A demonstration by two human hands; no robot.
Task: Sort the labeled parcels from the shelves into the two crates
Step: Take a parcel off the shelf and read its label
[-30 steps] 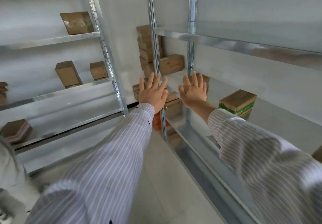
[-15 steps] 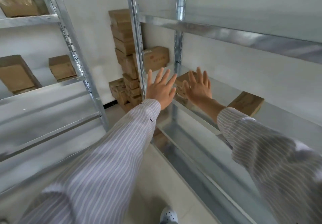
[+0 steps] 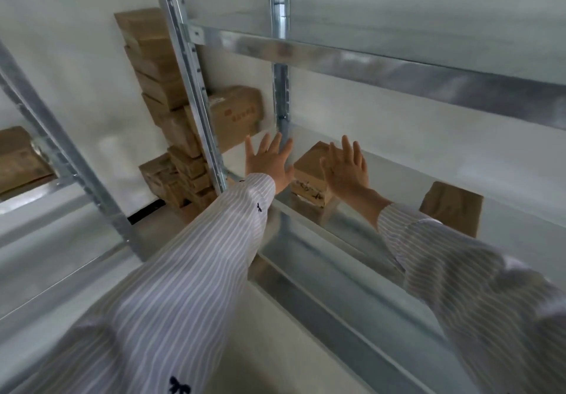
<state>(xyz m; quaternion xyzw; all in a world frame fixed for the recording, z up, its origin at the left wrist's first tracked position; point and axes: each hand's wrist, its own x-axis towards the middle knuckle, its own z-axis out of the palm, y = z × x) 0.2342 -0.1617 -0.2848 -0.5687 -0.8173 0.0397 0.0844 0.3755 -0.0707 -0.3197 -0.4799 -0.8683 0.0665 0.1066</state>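
Metal shelf point(image 3: 352, 228) holding brown parcel point(image 3: 309, 168), open hands either side

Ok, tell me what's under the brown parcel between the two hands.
Under the brown parcel lies a paler parcel with dark print, on the metal shelf. The right hand covers their right ends, hiding anything there.

White wall point(image 3: 92, 56), pale floor point(image 3: 275, 347), galvanized steel shelving point(image 3: 398, 68).
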